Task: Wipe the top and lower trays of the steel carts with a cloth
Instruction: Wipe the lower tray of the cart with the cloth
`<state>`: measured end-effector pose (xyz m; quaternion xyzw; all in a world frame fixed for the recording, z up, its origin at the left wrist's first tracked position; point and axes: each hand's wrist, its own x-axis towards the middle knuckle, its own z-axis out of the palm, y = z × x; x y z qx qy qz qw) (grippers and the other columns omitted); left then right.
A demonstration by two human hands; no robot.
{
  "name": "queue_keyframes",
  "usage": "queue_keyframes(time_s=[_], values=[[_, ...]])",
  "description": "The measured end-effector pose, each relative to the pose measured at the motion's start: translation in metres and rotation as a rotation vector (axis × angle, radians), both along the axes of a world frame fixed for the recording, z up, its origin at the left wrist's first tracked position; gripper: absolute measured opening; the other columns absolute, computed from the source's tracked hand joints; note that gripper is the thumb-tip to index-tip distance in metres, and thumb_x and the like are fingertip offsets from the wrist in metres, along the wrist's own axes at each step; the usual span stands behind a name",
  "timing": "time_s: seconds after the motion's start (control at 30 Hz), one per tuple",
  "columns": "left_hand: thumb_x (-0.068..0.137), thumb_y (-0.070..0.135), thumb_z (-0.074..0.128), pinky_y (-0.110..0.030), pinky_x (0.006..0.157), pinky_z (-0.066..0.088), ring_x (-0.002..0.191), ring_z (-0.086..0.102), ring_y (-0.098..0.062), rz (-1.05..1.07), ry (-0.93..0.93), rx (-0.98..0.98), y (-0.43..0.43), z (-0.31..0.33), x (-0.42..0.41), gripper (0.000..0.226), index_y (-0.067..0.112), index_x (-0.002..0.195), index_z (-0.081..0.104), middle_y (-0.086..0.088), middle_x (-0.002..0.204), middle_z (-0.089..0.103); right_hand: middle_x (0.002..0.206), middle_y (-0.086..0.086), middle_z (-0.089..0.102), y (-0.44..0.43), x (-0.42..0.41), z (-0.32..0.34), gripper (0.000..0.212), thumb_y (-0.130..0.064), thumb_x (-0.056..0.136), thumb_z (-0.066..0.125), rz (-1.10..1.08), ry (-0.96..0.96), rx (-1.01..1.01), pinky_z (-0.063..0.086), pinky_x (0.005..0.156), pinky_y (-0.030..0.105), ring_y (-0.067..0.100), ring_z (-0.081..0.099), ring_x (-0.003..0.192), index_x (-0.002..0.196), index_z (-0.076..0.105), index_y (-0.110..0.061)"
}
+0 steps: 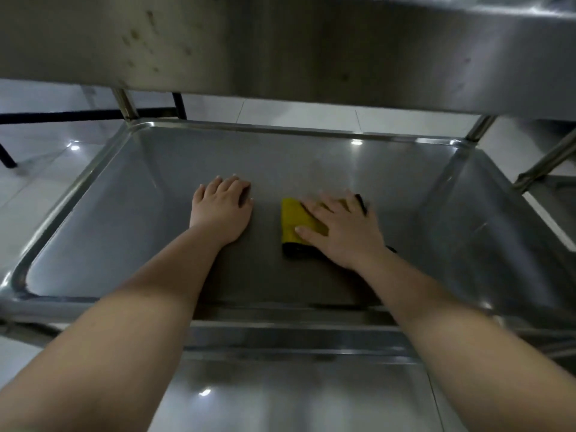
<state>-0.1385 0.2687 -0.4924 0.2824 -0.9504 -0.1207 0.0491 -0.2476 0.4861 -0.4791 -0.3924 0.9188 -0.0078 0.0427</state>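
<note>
While the person bends under the grey, spotted steel top tray point(280, 42), both bare arms reach into the shiny steel lower tray with rounded corners point(124, 213).

The left hand point(221, 210) lies flat on the bare metal, palm down. Its fingers point(230, 187) are straight and close together, and they hold nothing.

The right hand point(346, 232) is just beside it, also palm down. It presses on the folded yellow cloth with a dark edge point(291, 219). The right fingers point(314, 211) are spread out and nearly straight on top of the cloth, not curled round it. The thumb lies across the near part of the cloth.

Much of the cloth is hidden under the palm and fingers. A yellow part sticks out on the side toward the left hand, past the thumb and first finger. A dark bit peeks out beyond the fingertips on the far side. The dark edge shows at the near end, below the thumb.

The cloth lies flat on the tray floor, about in the middle, well away from the tray walls. The two hands do not touch.

Lower down, another shiny steel tray point(280, 394) shows between the arms. White floor tiles point(296, 113) shine behind the cart.
</note>
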Motion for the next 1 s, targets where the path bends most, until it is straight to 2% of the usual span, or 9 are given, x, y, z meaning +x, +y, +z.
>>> queue_keyframes(time_s=[0.1, 0.2, 0.27, 0.4, 0.57, 0.67, 0.73, 0.9, 1.0], values=[[0.105, 0.046, 0.03, -0.047, 0.122, 0.012, 0.15, 0.019, -0.026, -0.019, -0.041, -0.005, 0.006, 0.009, 0.002, 0.048, 0.031, 0.15, 0.034, 0.003, 0.162, 0.026, 0.162, -0.011, 0.017, 0.081, -0.041, 0.003, 0.075, -0.083, 0.083, 0.02, -0.287, 0.0, 0.013, 0.011, 0.117, 0.059, 0.03, 0.013, 0.148, 0.15, 0.019, -0.049], [0.103, 0.032, 0.039, -0.045, 0.107, 0.037, 0.132, 0.044, -0.031, -0.044, -0.038, -0.026, 0.027, 0.023, 0.001, 0.036, 0.026, 0.136, 0.052, -0.003, 0.145, 0.049, 0.164, -0.008, 0.012, 0.11, -0.056, 0.016, 0.072, -0.079, 0.087, 0.023, -0.656, -0.122, -0.092, 0.009, 0.113, 0.066, 0.037, 0.007, 0.148, 0.151, 0.017, -0.047], [0.099, 0.025, 0.044, -0.042, 0.097, 0.044, 0.122, 0.05, -0.032, -0.093, -0.01, 0.03, 0.048, 0.029, -0.002, 0.032, 0.026, 0.128, 0.058, -0.005, 0.136, 0.056, 0.164, -0.005, 0.012, 0.078, -0.017, 0.018, 0.071, -0.075, 0.089, 0.028, -0.563, -0.103, -0.055, 0.006, 0.112, 0.068, 0.037, 0.004, 0.148, 0.152, 0.02, -0.043], [0.099, 0.02, 0.044, -0.043, 0.099, 0.046, 0.125, 0.05, -0.03, -0.096, 0.078, 0.175, 0.078, 0.034, -0.022, 0.039, 0.032, 0.134, 0.055, -0.004, 0.139, 0.056, 0.164, -0.015, 0.003, 0.056, 0.074, 0.01, 0.071, -0.079, 0.087, 0.028, -0.035, -0.12, 0.007, -0.005, 0.117, 0.059, 0.028, -0.011, 0.15, 0.151, 0.01, -0.052], [0.1, 0.034, 0.047, -0.043, 0.104, 0.041, 0.132, 0.044, -0.027, -0.237, 0.054, 0.143, 0.121, 0.035, -0.053, 0.04, 0.032, 0.14, 0.051, 0.0, 0.146, 0.049, 0.164, -0.017, 0.003, 0.194, -0.013, 0.02, 0.078, -0.086, 0.075, 0.026, -0.405, -0.188, 0.005, 0.004, 0.12, 0.054, 0.026, -0.003, 0.151, 0.147, 0.009, -0.061], [0.102, 0.043, 0.043, -0.043, 0.108, 0.034, 0.137, 0.039, -0.027, -0.289, 0.038, 0.076, 0.15, 0.03, -0.067, 0.045, 0.028, 0.145, 0.045, -0.001, 0.152, 0.042, 0.164, -0.015, 0.008, 0.228, -0.037, 0.024, 0.066, -0.074, 0.089, 0.033, -0.704, -0.19, -0.08, 0.004, 0.116, 0.063, 0.032, -0.003, 0.15, 0.15, 0.016, -0.054], [0.103, 0.043, 0.039, -0.042, 0.109, 0.031, 0.138, 0.038, -0.028, -0.245, 0.049, 0.049, 0.158, 0.026, -0.075, 0.046, 0.027, 0.145, 0.044, -0.002, 0.153, 0.04, 0.164, -0.013, 0.007, 0.191, -0.03, 0.018, 0.066, -0.072, 0.09, 0.032, -0.652, -0.12, -0.03, 0.001, 0.113, 0.068, 0.035, -0.002, 0.15, 0.15, 0.015, -0.052], [0.1, 0.044, 0.038, -0.046, 0.106, 0.028, 0.133, 0.039, -0.027, -0.156, 0.031, -0.078, 0.151, 0.014, -0.083, 0.044, 0.029, 0.14, 0.045, -0.002, 0.146, 0.044, 0.164, -0.018, -0.001, 0.141, -0.01, 0.008, 0.074, -0.084, 0.083, 0.03, -0.122, -0.102, -0.003, 0.0, 0.116, 0.061, 0.029, -0.008, 0.15, 0.148, 0.006, -0.059], [0.099, 0.045, 0.039, -0.047, 0.109, 0.025, 0.135, 0.036, -0.026, -0.158, 0.053, -0.069, 0.149, 0.01, -0.084, 0.045, 0.03, 0.141, 0.044, -0.001, 0.146, 0.042, 0.164, -0.015, 0.004, 0.193, -0.078, 0.011, 0.072, -0.079, 0.086, 0.035, -0.3, -0.099, -0.008, 0.005, 0.118, 0.059, 0.031, -0.001, 0.151, 0.149, 0.011, -0.056]])
